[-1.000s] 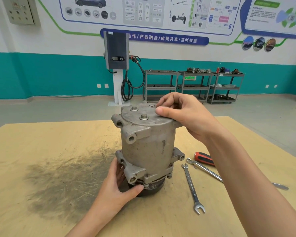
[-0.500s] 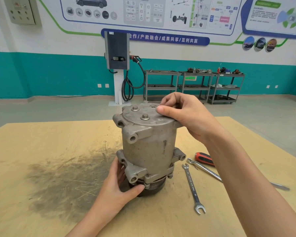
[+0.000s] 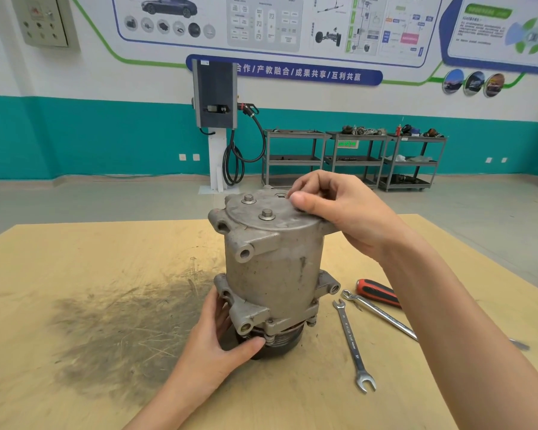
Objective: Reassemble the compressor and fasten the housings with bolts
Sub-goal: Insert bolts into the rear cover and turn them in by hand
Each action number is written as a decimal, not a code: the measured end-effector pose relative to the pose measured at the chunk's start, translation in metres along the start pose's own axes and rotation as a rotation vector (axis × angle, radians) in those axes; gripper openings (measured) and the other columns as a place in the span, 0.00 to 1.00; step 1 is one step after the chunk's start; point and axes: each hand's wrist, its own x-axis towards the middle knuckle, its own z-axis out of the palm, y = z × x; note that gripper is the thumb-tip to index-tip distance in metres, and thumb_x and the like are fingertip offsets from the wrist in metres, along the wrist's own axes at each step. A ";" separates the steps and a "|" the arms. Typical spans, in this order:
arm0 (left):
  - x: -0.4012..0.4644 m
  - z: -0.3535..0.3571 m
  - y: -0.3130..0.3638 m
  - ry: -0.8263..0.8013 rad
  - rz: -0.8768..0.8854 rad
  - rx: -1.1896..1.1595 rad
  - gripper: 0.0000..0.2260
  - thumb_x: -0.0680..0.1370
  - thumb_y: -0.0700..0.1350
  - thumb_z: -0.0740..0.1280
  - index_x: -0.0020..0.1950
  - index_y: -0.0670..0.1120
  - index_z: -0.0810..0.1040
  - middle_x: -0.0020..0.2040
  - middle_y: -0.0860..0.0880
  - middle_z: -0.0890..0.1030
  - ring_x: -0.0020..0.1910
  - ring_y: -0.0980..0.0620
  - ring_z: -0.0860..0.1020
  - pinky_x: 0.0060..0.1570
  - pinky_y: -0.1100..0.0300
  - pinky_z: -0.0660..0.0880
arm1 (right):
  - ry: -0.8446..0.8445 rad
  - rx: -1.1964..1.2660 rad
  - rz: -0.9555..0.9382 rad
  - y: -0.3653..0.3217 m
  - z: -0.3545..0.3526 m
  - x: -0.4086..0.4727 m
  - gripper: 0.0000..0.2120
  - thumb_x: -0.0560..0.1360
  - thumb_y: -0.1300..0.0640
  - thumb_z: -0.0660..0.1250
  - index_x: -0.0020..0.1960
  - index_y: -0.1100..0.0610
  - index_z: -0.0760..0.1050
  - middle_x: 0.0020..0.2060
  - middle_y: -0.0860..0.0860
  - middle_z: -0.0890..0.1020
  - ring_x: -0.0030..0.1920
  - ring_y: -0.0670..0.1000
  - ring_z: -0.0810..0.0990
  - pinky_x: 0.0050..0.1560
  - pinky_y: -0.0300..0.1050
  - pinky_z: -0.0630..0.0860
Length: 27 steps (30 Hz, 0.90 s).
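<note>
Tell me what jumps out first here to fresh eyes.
The grey compressor stands upright mid-table, two bolts showing on its top cover. The left hand grips its base while the right hand pinches at the cover's rim. Two wrenches and a red-handled screwdriver lie to its right.

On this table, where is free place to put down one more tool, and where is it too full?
Free: the wooden table left of the compressor, including the dark smudge, and the near edge between the two forearms. Crowded: right of the compressor, where two wrenches and a red-handled screwdriver lie beside the right arm.
</note>
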 end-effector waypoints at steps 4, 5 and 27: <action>0.001 0.001 0.000 0.005 0.015 -0.009 0.41 0.65 0.49 0.82 0.71 0.60 0.62 0.63 0.69 0.76 0.65 0.63 0.75 0.58 0.73 0.71 | -0.098 0.059 -0.053 0.003 -0.007 -0.004 0.05 0.78 0.59 0.66 0.48 0.56 0.81 0.56 0.50 0.81 0.60 0.47 0.78 0.55 0.39 0.71; 0.001 0.002 0.000 0.005 0.016 -0.010 0.41 0.64 0.51 0.82 0.70 0.61 0.62 0.63 0.69 0.76 0.64 0.64 0.75 0.58 0.74 0.71 | -0.098 0.072 -0.054 0.003 -0.007 -0.003 0.06 0.78 0.62 0.66 0.46 0.57 0.81 0.55 0.51 0.81 0.59 0.47 0.78 0.55 0.40 0.72; 0.002 0.000 -0.002 -0.005 -0.003 -0.009 0.45 0.60 0.57 0.81 0.71 0.64 0.60 0.63 0.69 0.75 0.65 0.64 0.74 0.59 0.73 0.71 | -0.006 0.061 0.003 0.002 -0.003 0.000 0.13 0.64 0.49 0.73 0.44 0.55 0.79 0.48 0.56 0.81 0.47 0.52 0.76 0.49 0.44 0.71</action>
